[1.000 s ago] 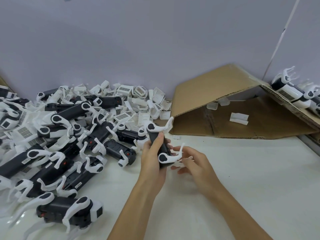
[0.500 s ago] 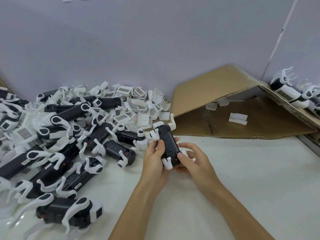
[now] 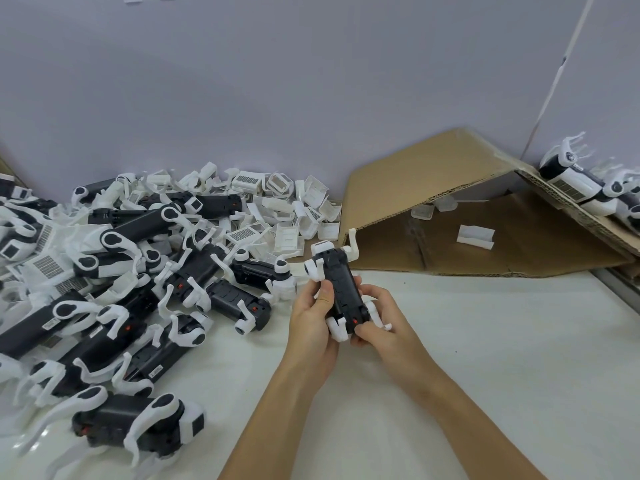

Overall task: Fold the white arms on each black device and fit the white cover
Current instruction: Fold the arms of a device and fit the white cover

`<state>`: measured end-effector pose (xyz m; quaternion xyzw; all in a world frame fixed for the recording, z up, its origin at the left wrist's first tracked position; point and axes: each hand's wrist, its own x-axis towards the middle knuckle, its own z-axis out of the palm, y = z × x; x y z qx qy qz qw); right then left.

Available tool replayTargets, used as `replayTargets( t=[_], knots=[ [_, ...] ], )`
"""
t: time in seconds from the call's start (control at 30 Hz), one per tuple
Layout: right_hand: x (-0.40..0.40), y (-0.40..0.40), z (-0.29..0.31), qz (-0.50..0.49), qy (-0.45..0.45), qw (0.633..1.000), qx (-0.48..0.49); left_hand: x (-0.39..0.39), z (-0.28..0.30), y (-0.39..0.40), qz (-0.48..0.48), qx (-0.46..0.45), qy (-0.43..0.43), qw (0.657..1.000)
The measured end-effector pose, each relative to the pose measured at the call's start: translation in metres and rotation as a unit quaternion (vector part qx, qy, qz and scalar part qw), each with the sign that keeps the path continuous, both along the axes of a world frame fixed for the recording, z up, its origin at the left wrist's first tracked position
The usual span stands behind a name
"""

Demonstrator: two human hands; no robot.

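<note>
Both hands hold one black device (image 3: 341,289) just above the white table, its long axis pointing away from me. My left hand (image 3: 313,318) grips its left side, thumb on top. My right hand (image 3: 382,318) pinches its near end. White arms (image 3: 351,245) stick up at the far end, and more white arms (image 3: 337,329) show at the near end between my hands. A heap of black devices with white arms (image 3: 114,292) fills the left. Loose white covers (image 3: 287,216) are piled behind it by the wall.
A flattened cardboard sheet (image 3: 485,233) leans against the back wall at right, with a single white cover (image 3: 475,236) lying on it. Finished white-covered devices (image 3: 588,188) sit on the cardboard's far right edge. The white table (image 3: 502,358) stretches to the right.
The device has been turned in my hands from its arm side to its flat black face. My right hand shifted from the splayed white arm to the near end.
</note>
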<state>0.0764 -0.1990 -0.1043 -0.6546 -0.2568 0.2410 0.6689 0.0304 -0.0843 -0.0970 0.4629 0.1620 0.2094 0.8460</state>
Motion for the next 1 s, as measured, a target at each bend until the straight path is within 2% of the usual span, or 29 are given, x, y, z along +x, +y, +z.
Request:
replayTargets(
  t=[0.17,0.6,1.0],
  knots=[
    [-0.0003,0.0002,-0.0015,-0.023,-0.025,0.999,-0.004,0.0001,0.0004,-0.0009,-0.005,0.007,-0.013,1.0],
    [0.0008,-0.0013,-0.0028,-0.002,0.0,1.0,0.006,0.0001,-0.0018,0.0005,-0.011,0.005,-0.017,1.0],
    [0.0007,-0.0013,-0.0042,-0.012,-0.021,1.0,0.0,0.0,-0.0018,-0.0008,-0.015,0.018,-0.036,0.999]
  ],
)
